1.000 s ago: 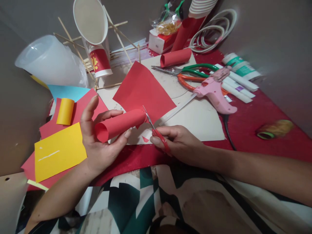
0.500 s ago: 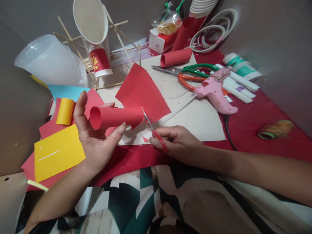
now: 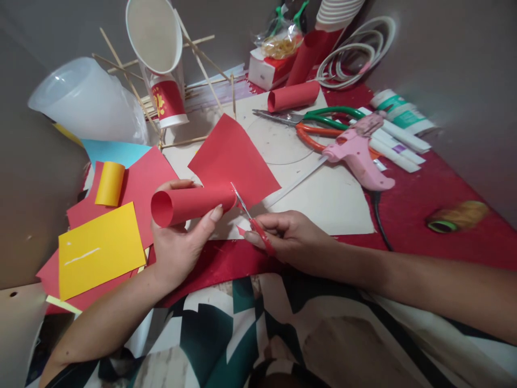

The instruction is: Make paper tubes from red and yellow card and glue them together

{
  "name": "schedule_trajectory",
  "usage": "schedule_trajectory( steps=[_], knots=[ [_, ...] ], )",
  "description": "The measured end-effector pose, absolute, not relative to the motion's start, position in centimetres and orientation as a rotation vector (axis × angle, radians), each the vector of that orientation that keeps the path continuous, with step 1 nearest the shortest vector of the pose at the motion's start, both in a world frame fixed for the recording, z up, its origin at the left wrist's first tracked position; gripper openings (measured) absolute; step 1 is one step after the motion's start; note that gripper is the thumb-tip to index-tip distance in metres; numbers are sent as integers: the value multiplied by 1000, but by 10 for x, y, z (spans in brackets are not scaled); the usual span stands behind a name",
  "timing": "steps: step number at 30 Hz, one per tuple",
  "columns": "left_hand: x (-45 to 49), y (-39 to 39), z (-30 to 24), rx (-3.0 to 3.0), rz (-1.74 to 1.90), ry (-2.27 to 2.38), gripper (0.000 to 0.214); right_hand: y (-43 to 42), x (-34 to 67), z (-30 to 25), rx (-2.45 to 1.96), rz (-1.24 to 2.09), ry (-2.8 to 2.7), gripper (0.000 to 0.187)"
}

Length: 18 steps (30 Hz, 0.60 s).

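the left hand (image 3: 177, 242) is gripping the red paper tube (image 3: 194, 205) above the mat's near edge while the right hand (image 3: 293, 237), closed on small red scissors (image 3: 252, 221), is snipping its end, which is needing a slight turn next.

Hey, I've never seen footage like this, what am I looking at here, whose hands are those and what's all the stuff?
This is one picture from a camera worn on a person's head, looking down at their own two bare hands. No machine is involved. The left hand holds a rolled red paper tube. The right hand holds small red-handled scissors, blades at the tube's right end. On the red-covered table lie a flat red sheet, a yellow sheet, a small yellow roll, a second red tube, bigger scissors, a pink glue gun, glue sticks and paper cups.
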<state>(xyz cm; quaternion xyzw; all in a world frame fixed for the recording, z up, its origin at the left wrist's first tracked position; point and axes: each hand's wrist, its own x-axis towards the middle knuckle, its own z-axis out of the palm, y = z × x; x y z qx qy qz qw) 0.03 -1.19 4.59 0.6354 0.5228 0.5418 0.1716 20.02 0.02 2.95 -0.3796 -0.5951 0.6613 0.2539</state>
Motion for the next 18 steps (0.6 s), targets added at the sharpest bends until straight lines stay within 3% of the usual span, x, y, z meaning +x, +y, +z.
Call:
schedule_trajectory(
  steps=[3, 10, 18],
  knots=[
    [-4, -12, 47, 1915, 1556, 1466, 32, 1, 202, 29, -1046, 1849, -1643, 53],
    [-10, -15, 47, 2183, 1520, 1341, 54, 1, 204, 25, -1047, 1811, -1715, 56],
    [-8, -16, 49, 2219, 1535, 1322, 55, -1, 204, 26, -1080, 1790, -1714, 56]
  ],
)
